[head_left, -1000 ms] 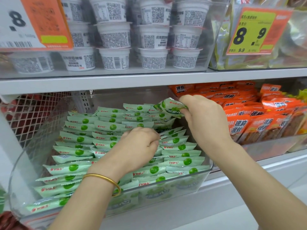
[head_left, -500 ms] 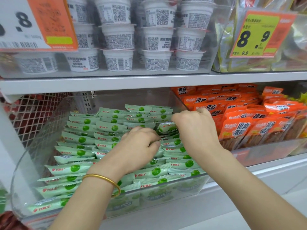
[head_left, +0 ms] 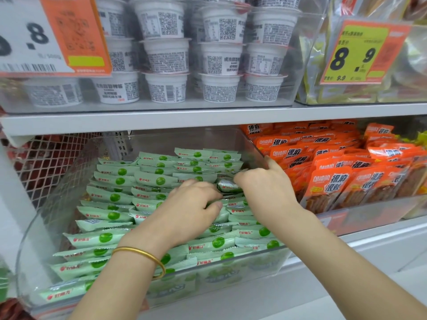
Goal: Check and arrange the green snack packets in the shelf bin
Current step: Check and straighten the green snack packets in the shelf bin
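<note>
I'm pinching a green packet (head_left: 227, 184) with my right hand (head_left: 265, 192), mid-row in the shelf bin (head_left: 251, 144); my left hand (head_left: 191, 209) is curling over neighbours (head_left: 147, 205) — grip unclear — and forcing it in is risking buckling them.

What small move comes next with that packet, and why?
Probably the right hand lays the green packet it pinches flat into the row below: it is tilted above the tidy rows in the clear bin, and the left hand rests on the neighbouring packets.
</note>
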Motion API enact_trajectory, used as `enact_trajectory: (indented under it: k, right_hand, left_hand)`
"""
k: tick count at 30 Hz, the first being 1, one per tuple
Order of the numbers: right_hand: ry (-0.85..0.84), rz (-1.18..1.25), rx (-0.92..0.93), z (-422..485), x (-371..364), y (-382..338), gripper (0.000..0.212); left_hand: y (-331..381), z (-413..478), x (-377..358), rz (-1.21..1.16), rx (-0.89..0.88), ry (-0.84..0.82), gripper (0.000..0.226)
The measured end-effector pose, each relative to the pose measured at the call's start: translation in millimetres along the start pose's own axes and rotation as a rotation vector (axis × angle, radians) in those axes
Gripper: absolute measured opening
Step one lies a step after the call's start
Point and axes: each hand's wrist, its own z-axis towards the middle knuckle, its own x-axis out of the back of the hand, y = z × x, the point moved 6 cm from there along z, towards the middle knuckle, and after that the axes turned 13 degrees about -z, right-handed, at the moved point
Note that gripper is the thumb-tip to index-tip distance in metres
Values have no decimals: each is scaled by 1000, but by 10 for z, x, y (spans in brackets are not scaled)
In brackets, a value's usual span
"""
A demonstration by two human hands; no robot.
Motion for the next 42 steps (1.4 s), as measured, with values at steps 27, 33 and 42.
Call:
enact_trajectory:
  k: [27, 33, 42]
  right_hand:
    - [-11, 193, -206, 313, -266, -3, 19]
    - [-24, 310, -233, 397, -352, 61, 24]
    - [-307, 428, -81, 282, -472, -28, 40]
  left_hand:
    - [-36, -4, 61, 6, 27, 80, 30]
    - [-79, -18, 110, 41, 58, 112, 31]
    - [-61, 14, 132, 64, 100, 129, 35]
